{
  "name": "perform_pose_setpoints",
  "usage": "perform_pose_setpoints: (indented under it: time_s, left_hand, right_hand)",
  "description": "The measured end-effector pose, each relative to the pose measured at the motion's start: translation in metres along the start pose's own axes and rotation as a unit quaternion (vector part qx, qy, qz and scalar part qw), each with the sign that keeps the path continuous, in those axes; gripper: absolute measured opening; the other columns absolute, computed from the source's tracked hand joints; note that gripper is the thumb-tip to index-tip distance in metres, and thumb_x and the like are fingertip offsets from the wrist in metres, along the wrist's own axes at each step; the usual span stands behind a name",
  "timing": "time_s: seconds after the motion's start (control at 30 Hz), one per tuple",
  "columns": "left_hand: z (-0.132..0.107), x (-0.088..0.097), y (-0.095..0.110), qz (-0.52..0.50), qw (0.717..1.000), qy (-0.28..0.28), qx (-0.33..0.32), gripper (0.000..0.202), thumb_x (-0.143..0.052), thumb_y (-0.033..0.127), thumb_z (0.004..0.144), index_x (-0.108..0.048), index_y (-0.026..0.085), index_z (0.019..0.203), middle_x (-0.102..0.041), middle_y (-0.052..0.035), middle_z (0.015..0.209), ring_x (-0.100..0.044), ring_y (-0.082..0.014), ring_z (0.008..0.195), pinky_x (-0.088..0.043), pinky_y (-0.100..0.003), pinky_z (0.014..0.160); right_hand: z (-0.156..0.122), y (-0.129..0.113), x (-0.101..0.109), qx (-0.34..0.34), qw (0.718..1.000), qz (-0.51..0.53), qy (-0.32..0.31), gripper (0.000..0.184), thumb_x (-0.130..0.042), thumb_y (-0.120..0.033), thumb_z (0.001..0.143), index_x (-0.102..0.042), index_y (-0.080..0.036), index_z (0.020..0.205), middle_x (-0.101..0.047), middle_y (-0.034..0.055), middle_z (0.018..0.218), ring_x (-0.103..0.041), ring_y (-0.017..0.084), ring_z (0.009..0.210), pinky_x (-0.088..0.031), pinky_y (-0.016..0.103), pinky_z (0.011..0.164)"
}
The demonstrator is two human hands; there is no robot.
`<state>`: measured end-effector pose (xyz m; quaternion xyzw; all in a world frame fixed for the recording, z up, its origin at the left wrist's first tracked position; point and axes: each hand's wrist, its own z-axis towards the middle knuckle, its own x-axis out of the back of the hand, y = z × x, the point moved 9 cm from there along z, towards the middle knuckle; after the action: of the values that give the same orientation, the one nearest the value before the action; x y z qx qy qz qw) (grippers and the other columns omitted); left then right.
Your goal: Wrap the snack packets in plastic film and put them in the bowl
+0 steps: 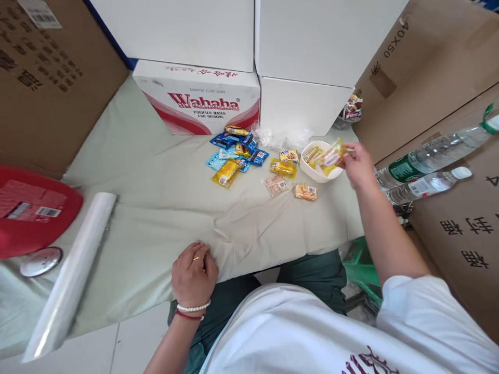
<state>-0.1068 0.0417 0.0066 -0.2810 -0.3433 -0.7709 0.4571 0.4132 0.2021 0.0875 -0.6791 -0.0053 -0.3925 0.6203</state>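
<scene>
My right hand point(357, 165) pinches a clear-and-yellow snack packet point(333, 156) by its right end, at the right side of a small white bowl point(320, 175). The packet hangs over the bowl, where other yellow packets lie partly hidden beneath it. My left hand point(195, 271) rests at the near edge of the table, fingers curled in with nothing visible in them. Just left of the bowl lie a yellow packet point(283, 168), a small cream packet point(289, 156), a clear pinkish packet point(276, 185) and a wrapped bread-like snack point(305, 192).
Blue and yellow packets point(234, 150) form a pile near a Wahaha carton point(202, 98). Crumpled clear plastic point(283, 136) lies before white boxes point(304, 104). A plastic roll point(74, 275) and red container point(35, 213) are at left. Water bottles point(429, 156) stand at right.
</scene>
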Motion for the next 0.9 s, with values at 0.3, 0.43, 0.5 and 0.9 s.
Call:
perform_pose_setpoints:
  time_s: [0.3,0.43,0.5,0.9]
  left_hand:
    - [0.000,-0.001,0.000,0.015,1.000,0.003,0.006,0.018,-0.062,0.008,0.087,-0.070,0.017,0.100,-0.076,-0.0131,0.108,-0.073,-0.0288,0.107,-0.054,-0.040,0.090]
    - [-0.003,-0.002,-0.003,0.019,1.000,-0.002,0.023,0.018,-0.061,0.008,0.086,-0.070,0.018,0.099,-0.077,-0.0131,0.108,-0.073,-0.0285,0.106,-0.054,-0.040,0.089]
    - [-0.004,-0.002,-0.004,0.017,0.999,-0.005,0.033,0.018,-0.061,0.009,0.086,-0.070,0.019,0.098,-0.077,-0.0122,0.107,-0.073,-0.0278,0.105,-0.054,-0.040,0.089]
    - [-0.008,-0.005,-0.007,-0.011,0.997,-0.021,0.068,0.019,-0.060,0.012,0.087,-0.070,0.020,0.100,-0.076,-0.0123,0.110,-0.072,-0.0279,0.109,-0.052,-0.041,0.094]
  right_hand:
    - [0.051,0.028,-0.053,-0.065,0.951,-0.288,-0.092,0.017,-0.081,-0.004,0.070,-0.072,-0.016,0.079,-0.068,0.0115,0.076,-0.069,0.036,0.101,-0.053,0.049,0.095]
    - [0.047,0.009,-0.061,-0.001,0.916,-0.392,-0.092,0.011,-0.083,-0.014,0.076,-0.073,-0.013,0.079,-0.073,0.0253,0.097,-0.056,0.046,0.125,-0.043,0.056,0.102]
    - [0.052,-0.014,-0.060,0.032,0.902,-0.422,-0.087,0.009,-0.077,-0.015,0.084,-0.075,-0.007,0.089,-0.070,0.0319,0.109,-0.052,0.045,0.128,-0.039,0.057,0.102]
    - [0.037,-0.114,-0.225,0.382,0.813,-0.393,-0.195,0.028,-0.050,-0.019,0.098,-0.072,-0.012,0.114,-0.063,0.0211,0.135,-0.041,0.038,0.137,-0.038,0.054,0.108]
